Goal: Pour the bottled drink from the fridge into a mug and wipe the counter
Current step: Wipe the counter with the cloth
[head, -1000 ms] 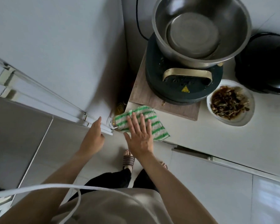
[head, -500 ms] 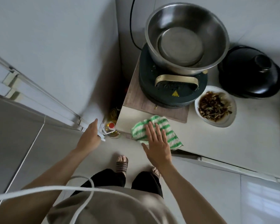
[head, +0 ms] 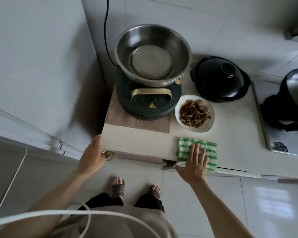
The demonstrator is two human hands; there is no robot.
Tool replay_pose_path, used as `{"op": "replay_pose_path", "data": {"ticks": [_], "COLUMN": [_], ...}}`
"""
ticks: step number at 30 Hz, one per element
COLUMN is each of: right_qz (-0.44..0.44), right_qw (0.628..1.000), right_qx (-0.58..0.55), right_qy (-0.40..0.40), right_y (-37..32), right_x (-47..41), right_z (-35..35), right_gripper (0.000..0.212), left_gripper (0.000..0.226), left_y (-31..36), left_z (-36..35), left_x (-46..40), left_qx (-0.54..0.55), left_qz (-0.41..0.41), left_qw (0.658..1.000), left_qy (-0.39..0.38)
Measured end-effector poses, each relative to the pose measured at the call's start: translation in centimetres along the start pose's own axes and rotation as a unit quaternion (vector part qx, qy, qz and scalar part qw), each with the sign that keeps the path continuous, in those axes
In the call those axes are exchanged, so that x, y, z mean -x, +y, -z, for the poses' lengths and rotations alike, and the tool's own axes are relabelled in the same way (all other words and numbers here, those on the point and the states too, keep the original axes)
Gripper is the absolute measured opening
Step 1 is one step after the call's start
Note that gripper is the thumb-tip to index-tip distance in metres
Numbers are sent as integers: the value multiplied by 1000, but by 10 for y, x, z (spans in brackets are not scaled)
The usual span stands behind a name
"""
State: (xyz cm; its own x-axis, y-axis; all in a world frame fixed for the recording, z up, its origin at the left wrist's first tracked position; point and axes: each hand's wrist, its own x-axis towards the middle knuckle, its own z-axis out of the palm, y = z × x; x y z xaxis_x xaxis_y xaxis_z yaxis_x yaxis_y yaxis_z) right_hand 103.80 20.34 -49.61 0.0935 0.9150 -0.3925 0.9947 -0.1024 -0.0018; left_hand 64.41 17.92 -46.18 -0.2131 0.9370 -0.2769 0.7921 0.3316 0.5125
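Beige top point(head: 110, 222), black trousers point(head: 100, 200) (striped sandals point(head: 117, 188))

A green-and-white striped cloth point(head: 197, 152) lies flat on the pale tabletop point(head: 141, 140), at its front edge, one corner hanging slightly over. The right hand point(head: 194, 161) presses it, fingers straight.

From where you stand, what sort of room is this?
Most likely a home kitchen: a steel bowl sits on a cooker, a dish of food stands on the counter, beside a black pot.
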Motion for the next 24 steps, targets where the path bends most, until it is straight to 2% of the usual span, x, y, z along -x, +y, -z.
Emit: {"op": "replay_pose_path", "data": {"ticks": [2,5,11,16,20,22,24], "right_qz": [27,114,260,330,379,406,391], "right_qw": [1000,993,964,944,925,914,920], "right_qx": [-10,-18,-48,10,24,28,20], "right_qy": [9,12,-6,-13,-1,10,17], "right_y": [-30,-85,-207,-286,-292,-268,-232], "right_x": [7,23,31,22,18,11,4], "right_z": [0,-4,-11,-11,-13,-10,-6], "right_gripper": [127,122,117,110,108,106,103], "left_gripper": [66,71,76,69,71,71,75], "left_y": [11,13,4,-6,-5,8,18], "left_z": [-1,-1,11,22,30,33,35], "left_x": [4,3,10,13,12,7,0], "left_qx": [43,79,102,130,120,120,117], "left_qz": [27,88,116,148,169,156,154], "left_qw": [999,993,987,980,978,980,980], "left_qy": [-9,-19,-50,-16,-17,-39,-54]}}
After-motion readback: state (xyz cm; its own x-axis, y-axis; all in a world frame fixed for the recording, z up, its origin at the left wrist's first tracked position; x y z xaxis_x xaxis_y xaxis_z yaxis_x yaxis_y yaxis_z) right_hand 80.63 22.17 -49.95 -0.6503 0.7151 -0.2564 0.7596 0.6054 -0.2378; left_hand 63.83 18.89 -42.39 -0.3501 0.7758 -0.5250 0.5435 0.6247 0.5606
